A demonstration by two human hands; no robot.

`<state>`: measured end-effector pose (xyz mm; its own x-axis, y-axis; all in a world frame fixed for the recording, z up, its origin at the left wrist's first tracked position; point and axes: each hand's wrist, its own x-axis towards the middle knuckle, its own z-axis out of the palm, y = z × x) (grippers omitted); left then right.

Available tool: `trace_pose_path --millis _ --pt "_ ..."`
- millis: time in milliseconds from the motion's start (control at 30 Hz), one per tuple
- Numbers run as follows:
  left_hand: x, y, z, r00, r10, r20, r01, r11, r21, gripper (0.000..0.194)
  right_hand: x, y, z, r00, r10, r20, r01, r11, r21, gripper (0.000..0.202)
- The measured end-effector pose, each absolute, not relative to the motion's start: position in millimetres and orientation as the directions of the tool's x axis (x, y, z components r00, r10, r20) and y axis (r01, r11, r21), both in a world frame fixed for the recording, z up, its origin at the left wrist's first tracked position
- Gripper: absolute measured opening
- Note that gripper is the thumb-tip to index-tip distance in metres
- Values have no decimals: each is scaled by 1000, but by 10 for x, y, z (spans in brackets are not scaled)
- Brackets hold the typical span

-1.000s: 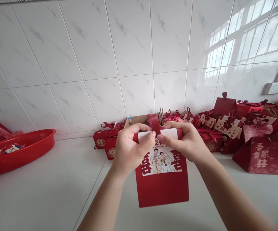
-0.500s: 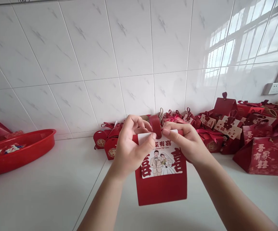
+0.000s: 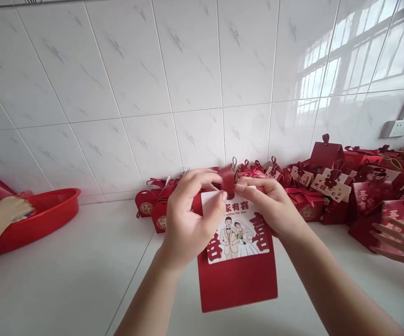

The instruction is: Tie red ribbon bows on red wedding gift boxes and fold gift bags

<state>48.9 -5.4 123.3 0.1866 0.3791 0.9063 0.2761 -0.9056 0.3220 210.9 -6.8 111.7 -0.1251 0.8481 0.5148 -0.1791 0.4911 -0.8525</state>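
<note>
Above the counter I hold a red wedding favor box point(image 3: 239, 287) by its top edge. A white card point(image 3: 235, 233) with a cartoon bride and groom and red characters lies against its front. My left hand point(image 3: 195, 214) is closed on the top left, thumb pressed on the card near the handle. My right hand point(image 3: 274, 203) pinches the top right corner area, thumb on the card's upper edge. Between my hands a dark red ribbon loop point(image 3: 227, 179) stands up from the box top. The fingers behind the box are partly hidden.
Many finished-looking red favor boxes point(image 3: 302, 200) line the wall. At the left a red plastic basket point(image 3: 53, 212) has another person's hand point(image 3: 11, 210) in it. Another person's hand point(image 3: 403, 240) touches a patterned box point(image 3: 393, 219) at the right. A power socket point(image 3: 398, 128) is on the wall.
The box I hold has come slightly nearer and lower, with its card tilted a little. Another person's hands have appeared at the basket and at the right-hand box, which has shifted right.
</note>
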Motion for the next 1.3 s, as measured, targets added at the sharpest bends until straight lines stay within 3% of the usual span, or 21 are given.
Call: trace_pose_path --millis 67,200,367,600,833,1067,1300 --pt "487 -51 1230 181 335 925 309 -912 270 23 2101 -63 1112 -115 865 488 -175 466 -867 28" --pt "488 -64 1229 140 371 918 327 -892 311 25 2093 -59 1099 -104 892 439 -198 414 -889 29" --pt "487 -91 1250 265 345 900 379 -896 231 19 2083 -74 1104 -85 894 439 -187 419 -889 30" --pt "414 -154 1262 253 477 842 212 -876 433 15 2077 -109 1140 -64 893 446 -164 432 -887 29" --pt "461 -156 1282 208 557 804 255 -824 505 6 2041 -150 1159 14 805 593 11 593 -805 19" --pt "466 -40 1244 138 477 868 329 -849 414 3 2001 -214 1179 66 680 730 208 706 -677 23" --pt "513 -29 1217 112 463 879 318 -855 410 3 2001 -199 1161 71 668 741 243 709 -662 26"
